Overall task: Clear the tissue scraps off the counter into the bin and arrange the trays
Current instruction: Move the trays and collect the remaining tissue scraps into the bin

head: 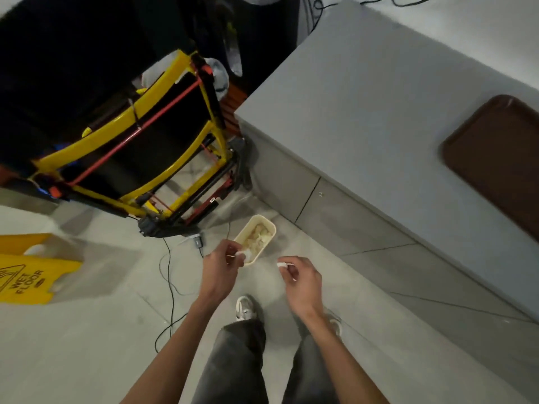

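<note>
The crumpled white tissue scraps are nearly weightless, soft and easily crushed, so a light pinch anywhere on them will do. Expect them to cling to your skin or drift as they fall (paper this light will not drop straight).

Your left hand (221, 265) has its fingers curled, with thumb and forefinger pinching one white scrap (244, 254). It sits right at the fingertips, above the near end of the small cream oblong plastic bin (250, 225) on the floor, where other scraps already lie.

Your right hand (300, 277) is curled likewise and pinches a second white scrap (281, 264) at its fingertips. That one hangs just beside the bin, to its right and not over the opening, so I judge you must bring it across before letting go.

The dark brown rectangular plastic tray (495, 158) lies flat on the grey surface (379, 97), well apart from both hands. It looks stiff, smooth and light; take it by the raised rim on its long sides, using both hands.
</note>
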The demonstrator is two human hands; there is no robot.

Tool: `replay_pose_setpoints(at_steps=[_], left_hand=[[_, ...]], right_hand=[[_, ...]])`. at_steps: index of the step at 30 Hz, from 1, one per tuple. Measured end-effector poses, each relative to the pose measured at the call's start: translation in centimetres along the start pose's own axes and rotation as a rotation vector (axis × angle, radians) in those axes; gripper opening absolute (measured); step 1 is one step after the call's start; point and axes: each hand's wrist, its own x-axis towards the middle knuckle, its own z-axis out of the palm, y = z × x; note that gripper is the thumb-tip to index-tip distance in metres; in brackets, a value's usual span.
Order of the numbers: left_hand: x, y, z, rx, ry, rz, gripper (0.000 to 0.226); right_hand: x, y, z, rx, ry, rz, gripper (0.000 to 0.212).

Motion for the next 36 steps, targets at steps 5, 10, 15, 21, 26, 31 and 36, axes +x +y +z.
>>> replay_pose_setpoints(at_steps=[5, 10, 15, 21, 26, 31, 36], left_hand=[[4.9, -4.4, 1.3, 0.005, -0.047, -0.087, 0.013], [10.5, -10.6, 6.1, 0.047, -0.046, -0.135, 0.008], [16.2, -16.9, 12.8, 0.117, -0.050, -0.120, 0.015], [23.4, -25.6, 22.4, 0.174, -0.128, -0.215, 0.022], [28.5, -31.1, 28.4, 0.146, -0.162, -0.315, 0.028], [31.2, -33.8, 32.1, 0.225, -0.320, -0.323, 0.041], [30.0, -33.5, 30.3, 0.304, -0.348, -0.296, 0.050]], right_hand=[[5.0, 2.2, 5.4, -0.068, -0.058, 0.047, 0.020], [12.3, 7.7, 10.7, -0.169, -0.140, 0.014, 0.019], [20.9, 14.8, 17.2, -0.363, -0.277, -0.068, 0.026], [30.7, 20.9, 25.2, -0.668, -0.489, -0.215, 0.039], [36.2, 23.1, 30.1, -0.932, -0.533, -0.337, 0.049], [38.5, 26.4, 33.4, -1.058, -0.587, -0.340, 0.040], [36.2, 25.2, 32.1, -1.000, -0.526, -0.312, 0.042]])
